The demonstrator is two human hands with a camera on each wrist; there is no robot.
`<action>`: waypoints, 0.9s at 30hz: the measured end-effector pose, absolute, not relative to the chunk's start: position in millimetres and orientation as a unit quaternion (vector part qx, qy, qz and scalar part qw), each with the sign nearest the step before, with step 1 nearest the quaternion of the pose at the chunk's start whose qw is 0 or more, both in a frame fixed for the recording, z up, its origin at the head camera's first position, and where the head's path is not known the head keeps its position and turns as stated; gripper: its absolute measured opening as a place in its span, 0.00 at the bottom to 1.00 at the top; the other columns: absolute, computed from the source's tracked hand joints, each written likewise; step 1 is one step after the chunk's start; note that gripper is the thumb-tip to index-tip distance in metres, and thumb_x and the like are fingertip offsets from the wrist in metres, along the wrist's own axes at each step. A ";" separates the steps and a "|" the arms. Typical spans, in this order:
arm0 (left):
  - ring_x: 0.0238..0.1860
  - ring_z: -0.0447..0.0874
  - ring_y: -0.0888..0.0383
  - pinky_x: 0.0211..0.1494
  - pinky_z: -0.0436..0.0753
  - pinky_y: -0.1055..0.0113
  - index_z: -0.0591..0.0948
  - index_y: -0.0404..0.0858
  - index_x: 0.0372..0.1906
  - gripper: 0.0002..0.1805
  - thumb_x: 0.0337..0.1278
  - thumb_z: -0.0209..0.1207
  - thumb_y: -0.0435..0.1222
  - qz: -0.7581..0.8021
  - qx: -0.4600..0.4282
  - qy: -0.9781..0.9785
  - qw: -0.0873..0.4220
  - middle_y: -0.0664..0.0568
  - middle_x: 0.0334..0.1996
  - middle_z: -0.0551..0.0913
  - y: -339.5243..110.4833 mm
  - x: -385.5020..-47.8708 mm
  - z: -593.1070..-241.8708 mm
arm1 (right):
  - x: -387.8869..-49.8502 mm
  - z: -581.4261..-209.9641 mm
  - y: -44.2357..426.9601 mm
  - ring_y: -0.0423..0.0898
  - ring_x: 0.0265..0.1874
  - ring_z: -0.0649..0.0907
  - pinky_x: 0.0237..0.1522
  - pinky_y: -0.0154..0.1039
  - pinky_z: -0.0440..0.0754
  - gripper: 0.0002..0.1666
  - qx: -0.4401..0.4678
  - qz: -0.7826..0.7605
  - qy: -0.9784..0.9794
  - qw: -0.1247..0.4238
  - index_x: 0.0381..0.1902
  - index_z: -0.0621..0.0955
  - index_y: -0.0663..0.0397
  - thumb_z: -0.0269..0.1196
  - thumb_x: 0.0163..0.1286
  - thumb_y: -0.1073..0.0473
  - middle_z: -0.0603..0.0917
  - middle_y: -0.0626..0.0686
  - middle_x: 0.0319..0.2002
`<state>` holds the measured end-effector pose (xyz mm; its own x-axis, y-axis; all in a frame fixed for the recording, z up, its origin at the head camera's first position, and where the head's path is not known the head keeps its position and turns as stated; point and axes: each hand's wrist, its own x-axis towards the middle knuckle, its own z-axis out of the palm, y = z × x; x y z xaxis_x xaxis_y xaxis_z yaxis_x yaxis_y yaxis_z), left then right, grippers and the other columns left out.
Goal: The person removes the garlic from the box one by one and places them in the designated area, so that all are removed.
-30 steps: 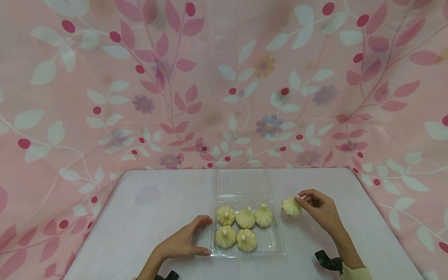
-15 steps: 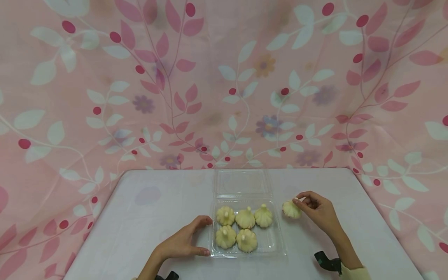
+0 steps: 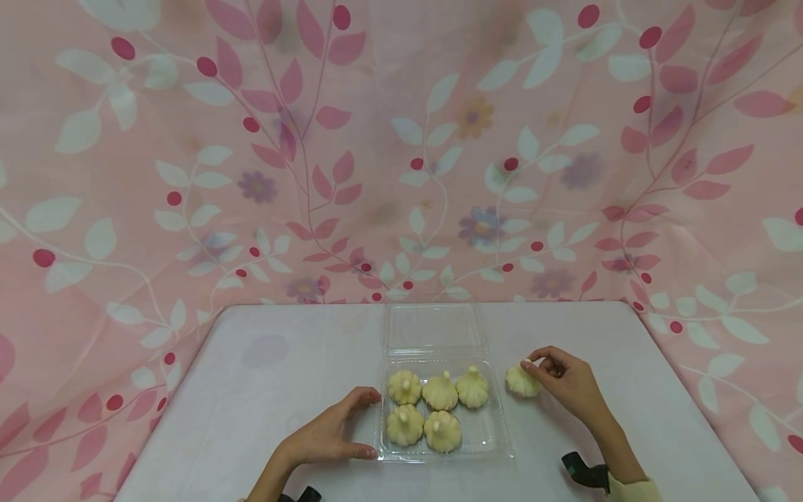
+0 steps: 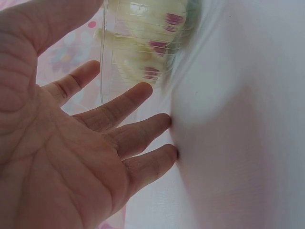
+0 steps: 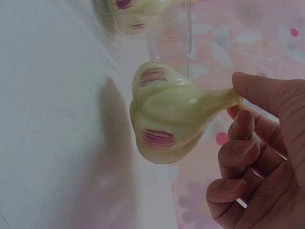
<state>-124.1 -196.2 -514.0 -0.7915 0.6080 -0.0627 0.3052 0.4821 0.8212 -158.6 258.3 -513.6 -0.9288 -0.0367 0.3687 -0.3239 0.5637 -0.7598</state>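
Observation:
The right hand (image 3: 567,382) pinches a pale garlic bulb (image 3: 522,382) by its stem, just right of a clear plastic box (image 3: 486,446). In the right wrist view the bulb (image 5: 167,112) hangs from thumb and forefinger of the hand (image 5: 267,157), purple streaks on its side, its shadow on the white surface. Inside the box several bulbs (image 3: 440,390) sit in two rows, with a bare spot at the near right. The left hand (image 3: 320,432) has fingers and thumb spread at the box's left edge; in the left wrist view the hand (image 4: 71,143) holds nothing.
The box's clear lid (image 3: 436,328) lies folded back on the far side. A white table (image 3: 301,348) bears it all, with a pink leaf-patterned cloth (image 3: 376,139) behind. Black wrist devices (image 3: 585,470) show beside both forearms.
The right hand has shifted slightly left and toward the near side, and the garlic bulb in it sits a little lower in the head view. The left hand and the box have stayed in place.

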 end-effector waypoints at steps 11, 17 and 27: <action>0.69 0.66 0.51 0.69 0.63 0.48 0.63 0.47 0.69 0.48 0.44 0.75 0.51 0.429 0.270 0.845 0.173 0.56 0.66 0.70 -196.0 -124.0 -513.7 | -157.5 -516.3 252.5 0.39 0.18 0.73 0.18 0.32 0.71 0.08 0.105 0.454 -0.873 0.142 0.36 0.83 0.45 0.73 0.61 0.59 0.76 0.44 0.19; 0.69 0.66 0.52 0.69 0.63 0.47 0.63 0.46 0.70 0.48 0.44 0.75 0.51 0.427 0.267 0.846 0.176 0.56 0.66 0.70 -196.2 -123.2 -512.1 | -157.0 -520.6 251.4 0.38 0.17 0.74 0.18 0.32 0.72 0.08 0.113 0.453 -0.874 0.133 0.37 0.83 0.44 0.72 0.62 0.59 0.77 0.44 0.20; 0.68 0.67 0.50 0.69 0.63 0.48 0.63 0.47 0.69 0.47 0.44 0.75 0.52 0.424 0.270 0.847 0.172 0.56 0.65 0.71 -195.1 -123.7 -512.3 | -153.8 -521.0 252.9 0.38 0.18 0.74 0.19 0.33 0.72 0.10 0.125 0.442 -0.880 0.122 0.39 0.83 0.44 0.72 0.62 0.57 0.78 0.42 0.21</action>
